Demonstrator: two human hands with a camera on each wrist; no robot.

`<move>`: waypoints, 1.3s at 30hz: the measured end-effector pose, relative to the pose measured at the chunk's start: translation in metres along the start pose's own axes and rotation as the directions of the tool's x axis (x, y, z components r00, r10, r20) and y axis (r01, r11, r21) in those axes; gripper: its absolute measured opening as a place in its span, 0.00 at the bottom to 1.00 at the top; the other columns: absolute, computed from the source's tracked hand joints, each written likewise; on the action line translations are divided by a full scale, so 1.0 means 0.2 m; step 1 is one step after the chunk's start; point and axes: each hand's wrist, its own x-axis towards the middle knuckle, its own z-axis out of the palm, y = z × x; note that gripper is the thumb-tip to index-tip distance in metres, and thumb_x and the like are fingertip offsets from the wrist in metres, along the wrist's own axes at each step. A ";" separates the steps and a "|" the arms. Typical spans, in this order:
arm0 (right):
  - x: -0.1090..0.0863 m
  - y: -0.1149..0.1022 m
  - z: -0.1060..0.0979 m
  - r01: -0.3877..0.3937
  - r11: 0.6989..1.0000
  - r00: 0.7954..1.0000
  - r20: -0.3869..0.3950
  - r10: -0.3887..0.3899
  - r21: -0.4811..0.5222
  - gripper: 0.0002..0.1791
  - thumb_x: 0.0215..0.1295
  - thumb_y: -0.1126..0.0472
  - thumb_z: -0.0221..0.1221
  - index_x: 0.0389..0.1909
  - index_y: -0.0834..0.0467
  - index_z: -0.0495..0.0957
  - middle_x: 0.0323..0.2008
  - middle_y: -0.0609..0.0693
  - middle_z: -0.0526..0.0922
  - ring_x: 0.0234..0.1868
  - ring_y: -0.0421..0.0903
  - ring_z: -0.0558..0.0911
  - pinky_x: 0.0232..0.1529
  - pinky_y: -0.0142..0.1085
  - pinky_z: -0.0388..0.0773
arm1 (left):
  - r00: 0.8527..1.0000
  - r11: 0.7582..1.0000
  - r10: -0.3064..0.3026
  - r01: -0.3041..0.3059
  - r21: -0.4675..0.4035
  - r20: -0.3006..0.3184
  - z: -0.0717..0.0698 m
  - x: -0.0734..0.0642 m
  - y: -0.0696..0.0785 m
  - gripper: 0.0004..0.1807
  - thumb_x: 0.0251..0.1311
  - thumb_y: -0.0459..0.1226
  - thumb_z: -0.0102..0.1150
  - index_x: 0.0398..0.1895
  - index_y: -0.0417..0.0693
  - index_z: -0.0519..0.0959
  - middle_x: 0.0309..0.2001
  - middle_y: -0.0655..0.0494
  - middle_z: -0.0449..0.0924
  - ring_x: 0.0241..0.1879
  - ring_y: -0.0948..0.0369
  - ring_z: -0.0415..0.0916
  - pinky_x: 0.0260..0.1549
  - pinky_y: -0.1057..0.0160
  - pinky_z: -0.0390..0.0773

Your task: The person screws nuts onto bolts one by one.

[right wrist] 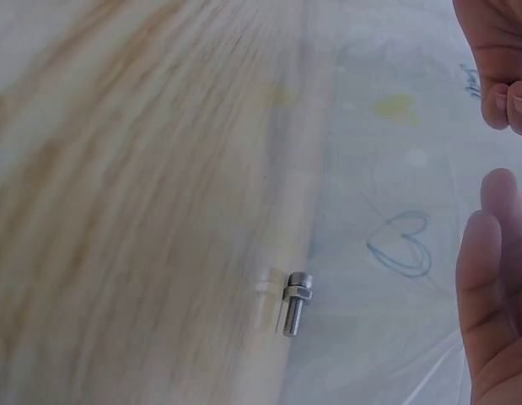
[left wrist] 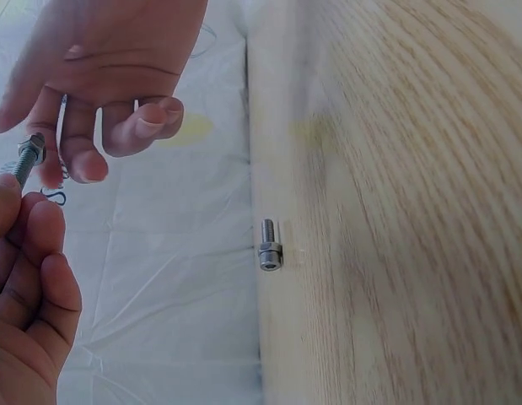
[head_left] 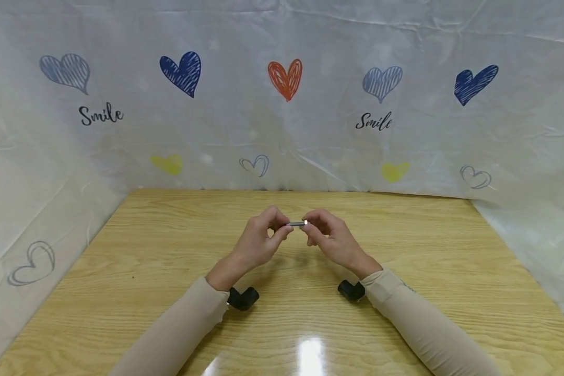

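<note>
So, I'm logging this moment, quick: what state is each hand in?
Left hand: closed, pinching a threaded bolt.
Right hand: at the bolt's other end; whether it grips cannot be told.

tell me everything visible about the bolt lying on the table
The socket-head bolt is silvery and looks metal: a cylindrical head with a recess in its end, a nut close against the head, and a threaded shank beyond the nut. It lies on its side on the wooden tabletop, shank toward the person's right, with nothing else seen touching it.
</note>
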 end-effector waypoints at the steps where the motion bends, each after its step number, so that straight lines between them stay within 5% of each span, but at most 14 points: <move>1: 0.00 0.00 0.00 0.011 1.000 1.000 0.000 -0.011 0.001 0.10 0.70 0.68 0.53 0.50 0.66 0.72 0.37 0.56 0.78 0.29 0.56 0.80 0.32 0.42 0.79 | 1.000 1.000 0.001 -0.001 0.000 0.001 0.00 0.00 0.00 0.04 0.63 0.30 0.58 0.36 0.41 0.73 0.27 0.54 0.76 0.23 0.65 0.72 0.23 0.64 0.74; 6: 0.00 0.02 0.00 0.056 0.998 0.998 -0.004 -0.056 0.020 0.16 0.65 0.73 0.56 0.53 0.67 0.69 0.42 0.62 0.77 0.31 0.53 0.81 0.33 0.40 0.81 | 1.000 1.000 0.005 -0.005 0.011 0.003 0.00 0.00 -0.01 0.04 0.65 0.32 0.57 0.36 0.40 0.73 0.28 0.56 0.76 0.23 0.65 0.71 0.22 0.66 0.73; 11: 0.01 0.02 0.00 0.065 0.997 0.998 0.013 -0.065 0.038 0.12 0.66 0.74 0.54 0.50 0.67 0.69 0.35 0.59 0.78 0.28 0.58 0.80 0.32 0.43 0.80 | 1.000 1.000 0.009 -0.009 0.017 0.001 0.00 0.00 -0.01 0.04 0.63 0.30 0.59 0.36 0.41 0.73 0.28 0.56 0.76 0.23 0.66 0.72 0.23 0.64 0.74; 15: 0.01 0.01 0.00 0.035 0.999 0.999 0.027 -0.035 0.013 0.06 0.71 0.70 0.51 0.45 0.68 0.73 0.31 0.54 0.78 0.28 0.59 0.79 0.32 0.47 0.78 | 1.000 1.000 0.016 -0.016 0.013 0.001 0.00 0.00 0.00 0.04 0.63 0.30 0.59 0.36 0.41 0.73 0.27 0.56 0.76 0.22 0.66 0.72 0.22 0.64 0.74; 20: 0.00 -0.01 -0.01 -0.013 1.000 0.998 0.057 0.013 -0.010 0.14 0.75 0.66 0.44 0.35 0.65 0.77 0.28 0.57 0.78 0.29 0.58 0.78 0.33 0.51 0.77 | 1.000 0.999 0.024 -0.024 0.023 -0.001 0.00 0.00 0.00 0.05 0.62 0.29 0.59 0.36 0.42 0.73 0.28 0.57 0.76 0.23 0.67 0.72 0.23 0.65 0.74; 26: 0.00 -0.01 -0.01 -0.030 1.000 0.998 0.048 0.030 0.006 0.07 0.72 0.68 0.50 0.46 0.66 0.73 0.34 0.57 0.79 0.29 0.53 0.80 0.34 0.45 0.79 | 1.000 1.000 0.026 -0.026 0.016 0.004 0.01 0.00 0.00 0.04 0.63 0.30 0.59 0.36 0.41 0.72 0.28 0.57 0.76 0.23 0.66 0.72 0.24 0.65 0.74; 29: 0.00 0.01 -0.01 -0.007 0.999 0.999 0.035 0.006 0.039 0.13 0.67 0.71 0.55 0.52 0.67 0.68 0.39 0.61 0.78 0.31 0.53 0.81 0.34 0.42 0.80 | 1.000 1.000 0.023 -0.023 0.014 0.008 0.01 0.00 0.00 0.04 0.63 0.30 0.58 0.35 0.42 0.72 0.27 0.57 0.75 0.22 0.66 0.71 0.22 0.65 0.73; 34: 0.01 0.05 0.00 0.040 0.997 0.999 0.022 -0.042 0.067 0.12 0.67 0.74 0.54 0.50 0.66 0.68 0.36 0.61 0.78 0.29 0.59 0.80 0.33 0.44 0.80 | 1.000 1.000 0.009 -0.009 0.011 0.009 0.01 0.00 -0.01 0.04 0.63 0.29 0.59 0.35 0.42 0.72 0.27 0.56 0.76 0.22 0.66 0.71 0.21 0.64 0.73; 39: 0.01 0.15 0.00 -0.005 0.999 1.000 0.013 0.004 0.035 0.05 0.72 0.65 0.51 0.43 0.61 0.74 0.33 0.56 0.78 0.29 0.55 0.79 0.33 0.48 0.77 | 1.000 1.000 0.007 -0.007 0.008 -0.002 0.01 0.00 -0.01 0.05 0.62 0.28 0.59 0.35 0.43 0.72 0.27 0.54 0.76 0.22 0.66 0.71 0.22 0.64 0.73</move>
